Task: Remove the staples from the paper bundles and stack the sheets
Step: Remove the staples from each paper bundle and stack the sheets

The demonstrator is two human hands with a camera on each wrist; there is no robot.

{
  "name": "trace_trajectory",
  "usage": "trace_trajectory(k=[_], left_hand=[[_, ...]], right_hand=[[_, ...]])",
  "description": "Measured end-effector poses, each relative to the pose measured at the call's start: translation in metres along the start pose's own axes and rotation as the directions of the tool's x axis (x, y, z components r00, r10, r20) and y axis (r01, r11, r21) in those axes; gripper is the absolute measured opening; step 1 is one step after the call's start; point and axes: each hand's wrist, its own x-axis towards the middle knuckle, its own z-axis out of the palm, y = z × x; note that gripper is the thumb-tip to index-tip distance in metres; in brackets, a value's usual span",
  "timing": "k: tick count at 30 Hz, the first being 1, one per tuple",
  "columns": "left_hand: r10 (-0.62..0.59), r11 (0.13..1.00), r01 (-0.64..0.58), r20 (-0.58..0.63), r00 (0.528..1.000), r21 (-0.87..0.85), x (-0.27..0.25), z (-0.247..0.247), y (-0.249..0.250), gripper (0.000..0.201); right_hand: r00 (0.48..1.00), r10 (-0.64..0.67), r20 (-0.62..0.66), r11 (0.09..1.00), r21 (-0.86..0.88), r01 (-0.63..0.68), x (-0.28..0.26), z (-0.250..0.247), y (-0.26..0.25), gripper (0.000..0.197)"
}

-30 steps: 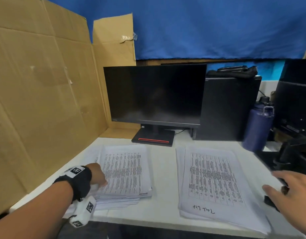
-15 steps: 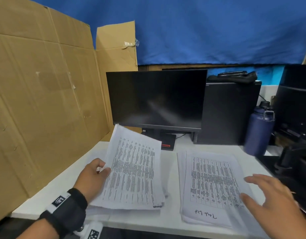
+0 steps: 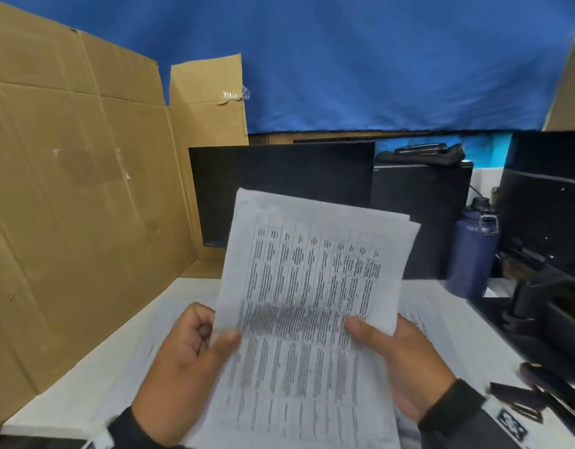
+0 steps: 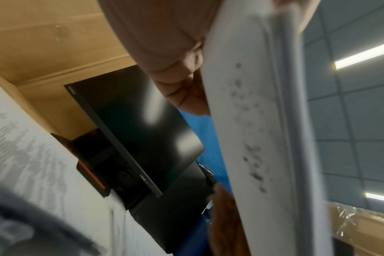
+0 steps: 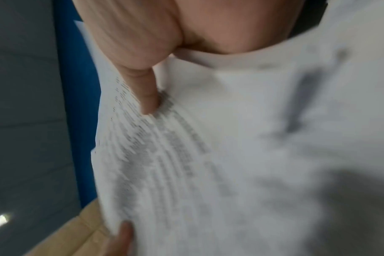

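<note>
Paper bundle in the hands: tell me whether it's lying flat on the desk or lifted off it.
Lifted. The paper bundle is held up, tilted, in front of the monitor, left hand and right hand gripping its side edges.

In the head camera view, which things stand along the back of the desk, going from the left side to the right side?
cardboard sheet → black monitor → black computer case → dark blue water bottle. The paper bundle, held up by the left hand and right hand, hides the lower part of the monitor.
</note>
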Motion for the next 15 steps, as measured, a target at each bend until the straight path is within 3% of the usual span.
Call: trace_trajectory(k=[1, 4, 6, 7, 9, 11, 15], left_hand=[[-0.039, 0.999, 0.039, 0.000, 0.999, -0.031, 0.000, 0.003, -0.005, 0.020], [-0.091, 0.992, 0.090, -0.003, 0.996, -0.085, 0.003, 0.007, -0.014, 0.062], [-0.141, 0.974, 0.154, 0.090, 0.986, -0.166, 0.005, 0.013, -0.010, 0.082], [-0.161, 0.959, 0.188, 0.139, 0.977, -0.213, 0.005, 0.018, -0.006, 0.080], [-0.197, 0.920, 0.241, 0.168, 0.966, -0.308, 0.005, 0.031, 0.003, 0.052], [-0.255, 0.859, 0.295, 0.150, 0.955, -0.418, 0.007, 0.042, 0.007, 0.037], [-0.335, 0.794, 0.370, 0.160, 0.928, -0.483, 0.008, 0.058, -0.001, 0.030]], right_hand=[[1.000, -0.009, -0.001, 1.000, -0.006, 0.009, -0.001, -0.003, 0.001, 0.057], [0.999, -0.048, -0.005, 0.993, -0.108, 0.047, -0.008, -0.015, 0.003, 0.075], [1.000, -0.018, 0.006, 0.984, -0.174, 0.019, -0.016, -0.022, 0.003, 0.063], [1.000, 0.003, 0.000, 0.982, -0.188, -0.003, -0.020, -0.026, 0.002, 0.048], [0.999, 0.032, -0.030, 0.969, -0.245, -0.039, -0.027, -0.035, 0.002, 0.029], [0.997, 0.047, -0.061, 0.941, -0.333, -0.064, -0.034, -0.043, 0.002, 0.031], [0.992, 0.074, -0.099, 0.898, -0.426, -0.110, -0.046, -0.054, 0.006, 0.024]])
